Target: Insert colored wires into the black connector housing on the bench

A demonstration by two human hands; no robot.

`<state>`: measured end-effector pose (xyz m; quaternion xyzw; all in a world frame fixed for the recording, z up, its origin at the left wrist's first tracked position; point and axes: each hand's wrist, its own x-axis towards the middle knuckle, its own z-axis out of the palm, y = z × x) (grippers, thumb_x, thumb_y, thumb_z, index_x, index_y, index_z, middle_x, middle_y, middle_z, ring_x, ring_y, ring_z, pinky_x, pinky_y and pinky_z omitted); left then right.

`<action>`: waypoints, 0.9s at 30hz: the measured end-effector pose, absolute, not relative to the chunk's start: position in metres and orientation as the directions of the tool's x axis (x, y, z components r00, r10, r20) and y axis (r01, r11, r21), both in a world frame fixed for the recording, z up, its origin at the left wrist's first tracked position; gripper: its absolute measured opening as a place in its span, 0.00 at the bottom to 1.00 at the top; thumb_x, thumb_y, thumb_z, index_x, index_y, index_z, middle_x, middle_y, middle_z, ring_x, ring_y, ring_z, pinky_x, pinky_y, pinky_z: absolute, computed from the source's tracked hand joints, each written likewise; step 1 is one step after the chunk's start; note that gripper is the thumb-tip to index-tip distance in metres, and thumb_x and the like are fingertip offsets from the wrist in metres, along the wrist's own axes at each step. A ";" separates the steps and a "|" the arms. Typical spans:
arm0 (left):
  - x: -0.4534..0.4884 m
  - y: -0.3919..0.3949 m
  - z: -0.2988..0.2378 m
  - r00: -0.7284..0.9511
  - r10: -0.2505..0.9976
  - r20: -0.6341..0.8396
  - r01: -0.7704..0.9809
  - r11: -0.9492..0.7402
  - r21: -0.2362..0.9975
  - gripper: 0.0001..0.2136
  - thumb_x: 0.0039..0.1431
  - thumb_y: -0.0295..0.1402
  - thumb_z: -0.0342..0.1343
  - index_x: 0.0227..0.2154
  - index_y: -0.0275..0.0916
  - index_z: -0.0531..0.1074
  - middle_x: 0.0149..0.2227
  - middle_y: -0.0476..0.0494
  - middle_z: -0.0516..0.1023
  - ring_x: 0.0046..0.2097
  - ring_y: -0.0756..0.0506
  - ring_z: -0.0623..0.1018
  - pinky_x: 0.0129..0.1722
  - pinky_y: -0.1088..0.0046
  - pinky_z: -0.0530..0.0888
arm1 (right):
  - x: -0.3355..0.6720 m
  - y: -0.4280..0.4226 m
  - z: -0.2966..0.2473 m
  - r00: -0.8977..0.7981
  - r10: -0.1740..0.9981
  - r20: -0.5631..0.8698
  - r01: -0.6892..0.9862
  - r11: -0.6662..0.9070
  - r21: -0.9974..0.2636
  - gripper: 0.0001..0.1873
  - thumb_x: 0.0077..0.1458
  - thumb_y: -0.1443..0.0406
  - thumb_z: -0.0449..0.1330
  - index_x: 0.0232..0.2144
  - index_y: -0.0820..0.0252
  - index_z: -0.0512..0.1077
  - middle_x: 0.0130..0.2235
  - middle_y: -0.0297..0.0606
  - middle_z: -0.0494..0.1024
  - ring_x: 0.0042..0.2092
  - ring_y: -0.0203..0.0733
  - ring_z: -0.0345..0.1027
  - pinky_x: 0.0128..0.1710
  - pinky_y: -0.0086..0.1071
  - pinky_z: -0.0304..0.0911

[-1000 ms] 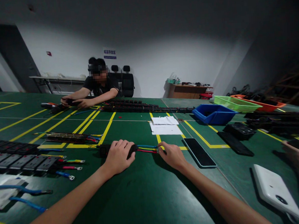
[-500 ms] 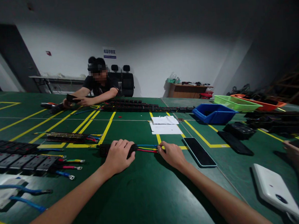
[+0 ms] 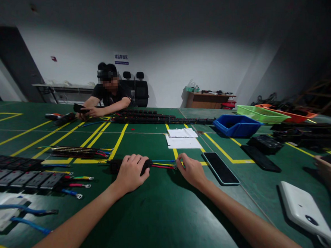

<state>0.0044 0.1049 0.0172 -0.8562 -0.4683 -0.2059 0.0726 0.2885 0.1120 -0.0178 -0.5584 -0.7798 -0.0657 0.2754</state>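
My left hand (image 3: 133,171) is wrapped over a black socket strip (image 3: 116,166) lying on the green table (image 3: 154,222), covering most of it. From its right end run blue, yellow and red wires (image 3: 164,164) with metal lugs. The curled fingers of my right hand (image 3: 191,169) pinch at the tips of these wires, with the blue one meeting the fingertips. Some lugs show just beside them; exactly which wires are held is hard to make out. Left of my left hand lie more socket strips (image 3: 25,179) with lugged wire ends and a thin wire bundle (image 3: 77,152).
A phone (image 3: 221,168) lies right of my right hand, with a white device (image 3: 303,209) nearer me. Papers (image 3: 183,141), a blue bin (image 3: 237,126) and a green bin (image 3: 263,114) are farther off. A co-worker (image 3: 111,93) handles a dark object opposite; another person's hand (image 3: 329,173) is at right.
My right hand has shifted slightly right and its fingers have bent more, with the wire ends a little farther right. My left hand has stayed put. The co-worker's hand has moved slightly right.
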 end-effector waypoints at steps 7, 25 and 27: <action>0.006 0.104 0.019 0.476 0.773 0.419 0.836 -0.546 0.059 0.18 0.66 0.41 0.49 0.52 0.39 0.72 0.47 0.39 0.77 0.47 0.39 0.73 0.49 0.57 0.67 | 0.288 0.117 -0.019 -0.184 0.903 0.388 0.941 0.276 -0.196 0.12 0.68 0.58 0.50 0.40 0.55 0.70 0.35 0.36 0.81 0.31 0.40 0.72 0.27 0.31 0.47; 0.005 0.104 0.018 0.495 0.747 0.444 0.812 -0.579 0.068 0.17 0.66 0.40 0.50 0.52 0.40 0.72 0.49 0.39 0.77 0.50 0.39 0.74 0.51 0.57 0.67 | 0.291 0.113 -0.021 -0.226 0.806 0.547 0.899 0.390 -0.202 0.18 0.70 0.58 0.47 0.43 0.56 0.75 0.39 0.40 0.79 0.34 0.38 0.72 0.30 0.29 0.54; 0.005 0.104 0.017 0.491 0.751 0.442 0.814 -0.576 0.073 0.17 0.66 0.40 0.50 0.53 0.39 0.72 0.49 0.39 0.77 0.50 0.39 0.74 0.51 0.57 0.67 | 0.290 0.115 -0.019 -0.194 0.846 0.497 0.920 0.332 -0.207 0.16 0.69 0.57 0.48 0.41 0.55 0.74 0.38 0.38 0.79 0.32 0.38 0.72 0.28 0.30 0.52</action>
